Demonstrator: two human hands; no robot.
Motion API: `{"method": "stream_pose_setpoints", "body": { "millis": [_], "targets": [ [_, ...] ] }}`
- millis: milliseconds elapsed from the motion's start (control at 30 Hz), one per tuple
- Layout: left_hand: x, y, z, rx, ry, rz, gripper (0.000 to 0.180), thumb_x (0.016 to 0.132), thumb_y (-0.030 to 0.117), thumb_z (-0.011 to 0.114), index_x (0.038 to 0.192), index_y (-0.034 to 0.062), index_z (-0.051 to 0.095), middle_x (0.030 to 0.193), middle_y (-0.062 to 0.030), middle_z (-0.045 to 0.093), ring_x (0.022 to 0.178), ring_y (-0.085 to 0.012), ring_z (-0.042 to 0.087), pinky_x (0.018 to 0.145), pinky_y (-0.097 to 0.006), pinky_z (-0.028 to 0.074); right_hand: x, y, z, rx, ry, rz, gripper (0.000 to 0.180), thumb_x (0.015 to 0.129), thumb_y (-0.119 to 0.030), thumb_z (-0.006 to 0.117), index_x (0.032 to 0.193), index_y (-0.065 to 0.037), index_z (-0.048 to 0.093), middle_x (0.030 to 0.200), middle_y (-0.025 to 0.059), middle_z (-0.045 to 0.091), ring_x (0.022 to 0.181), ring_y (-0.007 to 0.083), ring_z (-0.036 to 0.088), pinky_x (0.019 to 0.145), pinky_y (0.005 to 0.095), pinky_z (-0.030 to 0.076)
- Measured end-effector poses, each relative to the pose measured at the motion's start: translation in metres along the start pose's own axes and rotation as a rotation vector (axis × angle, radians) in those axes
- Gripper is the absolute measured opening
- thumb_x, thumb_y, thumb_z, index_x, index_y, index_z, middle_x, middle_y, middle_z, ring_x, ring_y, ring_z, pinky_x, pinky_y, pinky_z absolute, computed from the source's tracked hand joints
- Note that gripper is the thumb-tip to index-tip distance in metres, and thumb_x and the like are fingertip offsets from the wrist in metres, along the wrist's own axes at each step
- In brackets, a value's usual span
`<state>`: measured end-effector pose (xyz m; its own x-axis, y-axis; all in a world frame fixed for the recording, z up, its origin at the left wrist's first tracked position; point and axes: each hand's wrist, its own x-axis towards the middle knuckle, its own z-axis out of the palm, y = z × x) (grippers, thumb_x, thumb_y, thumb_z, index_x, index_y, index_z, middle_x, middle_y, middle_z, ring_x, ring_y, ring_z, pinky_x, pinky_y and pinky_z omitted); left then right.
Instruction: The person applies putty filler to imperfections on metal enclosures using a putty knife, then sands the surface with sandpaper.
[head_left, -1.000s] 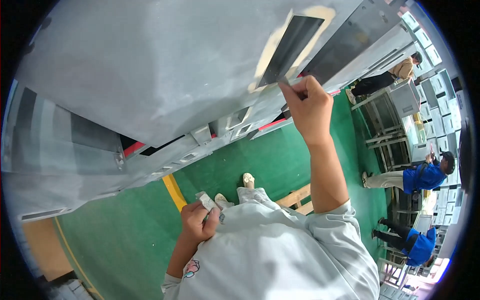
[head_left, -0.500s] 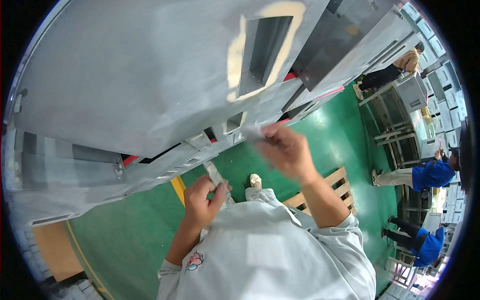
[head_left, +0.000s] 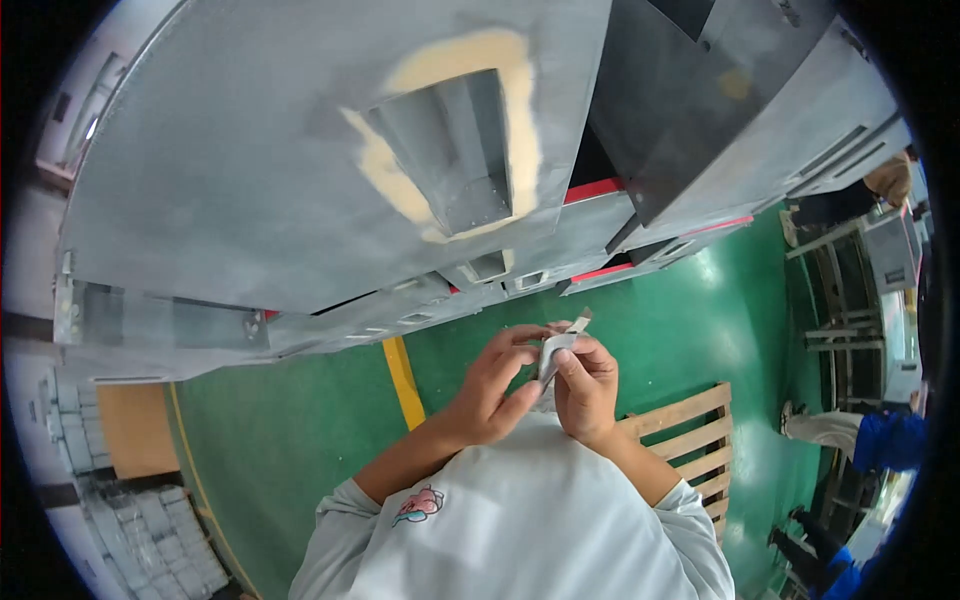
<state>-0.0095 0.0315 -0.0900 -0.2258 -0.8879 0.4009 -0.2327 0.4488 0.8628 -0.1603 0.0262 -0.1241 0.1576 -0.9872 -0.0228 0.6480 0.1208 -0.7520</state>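
Note:
My two hands meet in front of my chest, below the grey metal cabinet panel [head_left: 250,170]. Between them is a small folded grey sheet [head_left: 553,350] that looks like sandpaper. My right hand [head_left: 588,392] pinches it, with the thumb pressed flat on its face. My left hand [head_left: 492,388] has curled fingers at the sheet's left edge. A pale flat strip [head_left: 581,320] sticks out above the fingers; how it sits against the sheet is partly hidden. Cream filler [head_left: 522,130], sanded smooth, surrounds the recessed opening [head_left: 450,150] in the panel. Both hands are apart from the panel.
More grey cabinets [head_left: 740,110] with red edging stand to the right. A wooden pallet [head_left: 690,415] lies on the green floor [head_left: 290,430] at my right. Other people [head_left: 880,440] are by workbenches at the far right. Brown board [head_left: 137,430] and wrapped stacks [head_left: 150,540] stand at left.
My right hand has come down from near the panel with the grey sheet. My left hand has moved right and up to meet it. The view has shifted, so the panel's opening appears further left.

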Motion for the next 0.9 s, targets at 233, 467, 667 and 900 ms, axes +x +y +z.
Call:
{"method": "stream_pose_setpoints", "body": {
  "millis": [233, 467, 667, 900],
  "targets": [
    [0.016, 0.008, 0.017, 0.039, 0.331, -0.102, 0.017, 0.09, 0.004, 0.05, 0.103, -0.0059, 0.05, 0.109, -0.0197, 0.062, 0.088, -0.023, 0.065, 0.075, -0.032, 0.052, 0.03, -0.037, -0.034, -0.181, -0.064, 0.068, 0.024, 0.098, -0.014, 0.049, 0.107, 0.002, 0.064, 0.113, 0.0102, 0.059, 0.108, 0.0192, 0.054, 0.09, 0.0332, 0.043],
    [0.011, 0.015, 0.008, 0.133, 0.652, -0.164, 0.012, 0.092, 0.003, 0.054, 0.092, 0.0013, 0.043, 0.077, -0.003, 0.049, 0.056, -0.0062, 0.049, 0.052, -0.022, 0.043, 0.038, -0.064, -0.095, -0.394, -0.196, 0.221, 0.023, 0.098, -0.017, 0.053, 0.103, 0.002, 0.065, 0.104, 0.0078, 0.06, 0.09, 0.0139, 0.057, 0.077, 0.0269, 0.044],
    [0.051, 0.031, 0.012, 0.392, 0.792, -0.09, 0.013, 0.089, 0.0, 0.059, 0.102, -0.0006, 0.055, 0.077, -0.003, 0.051, 0.056, -0.007, 0.046, 0.047, -0.024, 0.038, 0.027, -0.07, -0.122, -0.465, -0.209, 0.443, 0.023, 0.097, -0.019, 0.053, 0.1, 0.001, 0.065, 0.094, 0.006, 0.062, 0.082, 0.0122, 0.057, 0.073, 0.0265, 0.045],
    [0.096, 0.051, 0.005, 0.751, 0.743, -0.018, 0.025, 0.086, 0.003, 0.062, 0.109, -0.0043, 0.063, 0.077, -0.014, 0.062, 0.058, -0.0205, 0.055, 0.053, -0.031, 0.043, 0.03, -0.068, -0.122, -0.275, -0.165, 0.392, 0.027, 0.097, -0.023, 0.05, 0.1, 0.0, 0.064, 0.099, 0.0087, 0.062, 0.081, 0.0145, 0.057, 0.07, 0.0286, 0.047]
  ]
}}
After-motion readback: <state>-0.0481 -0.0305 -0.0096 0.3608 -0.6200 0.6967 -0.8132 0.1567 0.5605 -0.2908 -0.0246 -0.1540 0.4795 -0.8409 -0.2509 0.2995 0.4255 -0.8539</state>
